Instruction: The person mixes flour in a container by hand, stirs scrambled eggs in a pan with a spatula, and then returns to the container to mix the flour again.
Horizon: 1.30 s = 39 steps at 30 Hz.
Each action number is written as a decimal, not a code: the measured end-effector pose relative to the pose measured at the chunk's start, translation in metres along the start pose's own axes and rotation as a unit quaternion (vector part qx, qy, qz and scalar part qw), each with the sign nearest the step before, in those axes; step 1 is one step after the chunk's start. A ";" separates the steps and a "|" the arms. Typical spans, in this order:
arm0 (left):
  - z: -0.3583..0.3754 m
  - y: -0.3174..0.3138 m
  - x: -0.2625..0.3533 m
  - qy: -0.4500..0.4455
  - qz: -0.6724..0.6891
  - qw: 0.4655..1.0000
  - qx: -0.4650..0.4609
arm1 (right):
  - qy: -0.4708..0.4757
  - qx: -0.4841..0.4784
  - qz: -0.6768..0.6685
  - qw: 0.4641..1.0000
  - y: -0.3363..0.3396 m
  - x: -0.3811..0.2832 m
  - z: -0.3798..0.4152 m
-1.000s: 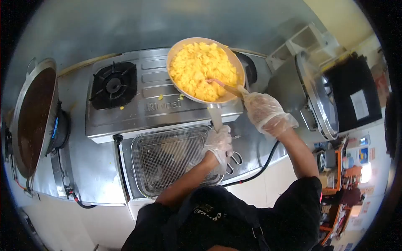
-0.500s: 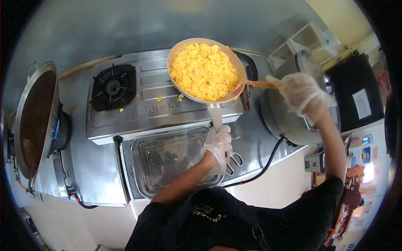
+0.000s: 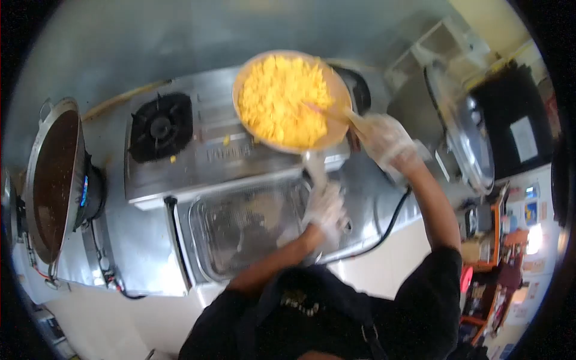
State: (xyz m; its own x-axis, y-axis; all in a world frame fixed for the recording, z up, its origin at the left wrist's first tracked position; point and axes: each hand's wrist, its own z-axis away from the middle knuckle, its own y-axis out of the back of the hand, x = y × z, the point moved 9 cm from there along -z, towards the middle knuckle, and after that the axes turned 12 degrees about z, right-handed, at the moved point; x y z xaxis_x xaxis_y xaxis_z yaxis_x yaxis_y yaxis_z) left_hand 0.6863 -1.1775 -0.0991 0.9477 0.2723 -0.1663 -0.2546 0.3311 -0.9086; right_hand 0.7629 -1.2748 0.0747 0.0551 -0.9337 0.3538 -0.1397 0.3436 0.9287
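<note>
A smooth grey metal wall [image 3: 228, 33] stands behind your shiny steel bench [image 3: 141, 246]. On the bench sits the pressed-steel stove [image 3: 159, 183], its bare left burner [image 3: 160, 127] black and spoked. A tall grey pot [image 3: 411, 105] stands to the right, near your forearm; a wide swing of that elbow could knock it. Far left is a round, deep wok [image 3: 57, 186] with a dark brown inside. In front of the stove lies a rectangular tray [image 3: 197, 246] with rounded corners.

The round, tan-lined pan [image 3: 340, 93] rests over the stove's right side, heaped with soft, lumpy yellow food [image 3: 282, 99], probably scrambled egg. It rises close to the rim, so a hard push could spill some over the edge. The flame is hidden; if it's lit, leaving the underside unstirred could scorch it.

Both your hands wear loose, crinkled clear plastic. Your left hand [image 3: 326, 207] is closed around the pan's handle [image 3: 315, 167]; if the film slips, the pan could swivel. Your right hand [image 3: 385, 139] grips the slim spatula [image 3: 330, 113], its tip in the food. Small yellow crumbs [image 3: 173, 159] dot the stove top.
</note>
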 end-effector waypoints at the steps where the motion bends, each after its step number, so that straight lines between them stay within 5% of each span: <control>1: 0.017 -0.013 -0.005 -0.046 -0.059 0.996 0.045 | 0.033 0.059 -0.033 0.997 -0.005 -0.013 0.013; 2: 0.017 -0.032 0.007 -0.098 -0.129 0.985 0.063 | 0.067 0.137 -0.042 0.987 0.005 -0.014 0.015; 3: 0.017 -0.032 0.010 -0.073 -0.144 0.984 0.077 | 0.010 0.003 -0.039 0.999 -0.019 -0.001 0.011; 6: 0.033 -0.022 0.029 -0.048 -0.163 0.979 0.117 | 0.079 0.027 0.192 0.978 0.079 -0.001 0.018; 8: 0.034 -0.027 0.027 -0.075 -0.171 0.976 0.109 | -0.029 -0.065 0.101 0.992 0.102 0.003 0.009; 11: 0.022 -0.027 0.026 -0.104 -0.155 0.976 0.112 | 0.029 0.059 -0.060 0.996 0.099 -0.032 0.000; 13: 0.023 -0.027 0.023 -0.092 -0.133 0.984 0.078 | 0.037 0.049 -0.078 0.995 0.095 -0.041 0.004; 16: 0.039 -0.026 0.031 -0.093 -0.194 0.965 0.154 | -0.077 -0.215 0.056 0.972 0.132 -0.021 -0.011; 18: 0.033 -0.026 0.028 -0.111 -0.172 0.969 0.140 | -0.019 -0.255 0.096 0.962 0.125 -0.031 -0.007; 21: 0.037 -0.028 0.018 -0.088 -0.163 0.976 0.116 | 0.017 -0.053 0.003 0.998 0.078 -0.039 -0.003; 24: 0.032 -0.026 0.028 -0.089 -0.186 0.973 0.105 | -0.059 -0.153 0.051 0.985 0.115 -0.027 0.005; 27: 0.038 -0.024 0.022 -0.092 -0.180 0.973 0.108 | 0.000 -0.065 -0.006 0.998 0.064 -0.055 -0.015; 33: 0.039 -0.026 0.036 -0.096 -0.188 0.972 0.104 | -0.235 -0.280 -0.065 0.928 0.097 0.062 -0.008; 35: 0.039 -0.022 0.030 -0.084 -0.169 0.978 0.088 | -0.139 -0.190 0.044 0.971 0.052 0.114 -0.017; 37: 0.032 -0.021 0.027 -0.079 -0.156 0.983 0.058 | -0.135 -0.225 -0.104 0.959 -0.007 0.154 -0.022; 39: 0.042 -0.023 0.034 -0.075 -0.199 0.969 0.125 | -0.170 -0.234 -0.230 0.929 -0.087 0.185 -0.037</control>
State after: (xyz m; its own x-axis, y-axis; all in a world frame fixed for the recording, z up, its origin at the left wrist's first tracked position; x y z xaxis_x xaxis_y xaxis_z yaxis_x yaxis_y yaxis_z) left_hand 0.7158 -1.1376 -0.0677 0.9469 0.1997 0.2520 0.0687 0.6400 -0.7653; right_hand 0.8218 -1.4732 0.0636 -0.3245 -0.9429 -0.0747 0.2711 -0.1684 0.9477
